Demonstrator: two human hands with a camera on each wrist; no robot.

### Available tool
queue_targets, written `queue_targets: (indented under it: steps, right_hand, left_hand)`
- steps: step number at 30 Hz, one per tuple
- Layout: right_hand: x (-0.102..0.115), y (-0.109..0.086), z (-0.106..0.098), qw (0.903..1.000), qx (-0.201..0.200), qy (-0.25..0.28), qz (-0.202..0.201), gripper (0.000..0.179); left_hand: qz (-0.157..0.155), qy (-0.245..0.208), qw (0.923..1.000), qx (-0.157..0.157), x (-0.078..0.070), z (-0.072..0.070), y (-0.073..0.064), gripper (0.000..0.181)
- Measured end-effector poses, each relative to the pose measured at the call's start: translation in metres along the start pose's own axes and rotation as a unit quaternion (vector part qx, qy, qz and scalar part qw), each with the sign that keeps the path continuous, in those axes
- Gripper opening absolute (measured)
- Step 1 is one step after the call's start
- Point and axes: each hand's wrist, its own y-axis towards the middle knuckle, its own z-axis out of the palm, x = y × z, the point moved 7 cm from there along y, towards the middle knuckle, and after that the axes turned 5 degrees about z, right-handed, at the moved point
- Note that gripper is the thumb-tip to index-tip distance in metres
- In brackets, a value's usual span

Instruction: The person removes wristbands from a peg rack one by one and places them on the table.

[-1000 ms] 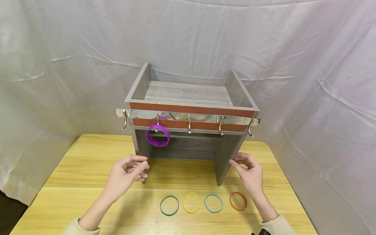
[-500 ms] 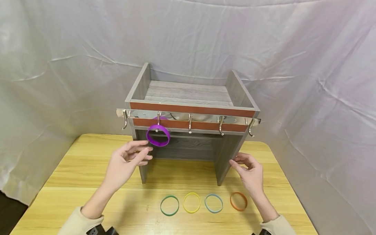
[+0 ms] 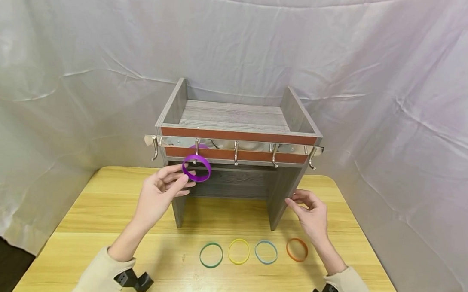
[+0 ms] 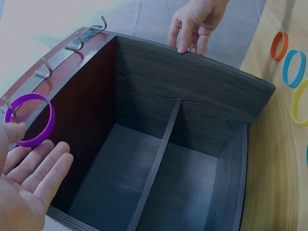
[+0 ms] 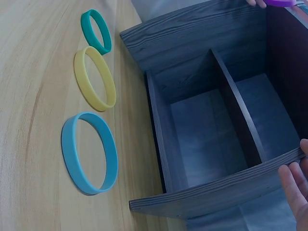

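A purple wristband [image 3: 196, 178] hangs from the second hook from the left on the metal hook rail [image 3: 257, 147]. My left hand [image 3: 158, 194] is at its lower left side, the thumb in front and the index finger behind, pinching the band. In the left wrist view the other fingers extend below the purple wristband [image 4: 50, 122]. My right hand [image 3: 312, 212] holds the front edge of the right side panel of a grey wooden shelf [image 3: 280, 199]. In the right wrist view only some fingertips [image 5: 288, 180] of that hand show, at the panel's edge.
Green [image 3: 201, 258], yellow [image 3: 248, 254], blue [image 3: 275, 255] and orange [image 3: 306, 253] wristbands lie in a row on the wooden table [image 3: 100, 210] before the shelf. The rail's hooks stick out toward me. Grey cloth [image 3: 237, 43] surrounds the table at the back and sides.
My left hand has moved up and slightly right from beside the left panel to the purple wristband. The wristband and my right hand have stayed in place.
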Motion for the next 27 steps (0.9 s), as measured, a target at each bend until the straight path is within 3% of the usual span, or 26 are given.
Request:
queue_targets:
  steps: [15, 27]
  right_hand:
    - [0.001, 0.0, 0.001, 1.0, -0.001, 0.0, 0.003, 0.027]
    - [0.0, 0.0, 0.0, 1.0, -0.002, -0.002, 0.003, 0.027]
  left_hand:
    - [0.033, -0.034, 0.9986, 0.022, -0.007, 0.008, 0.0, 0.027]
    - [0.042, -0.047, 0.998, 0.008, -0.017, 0.008, -0.003, 0.029]
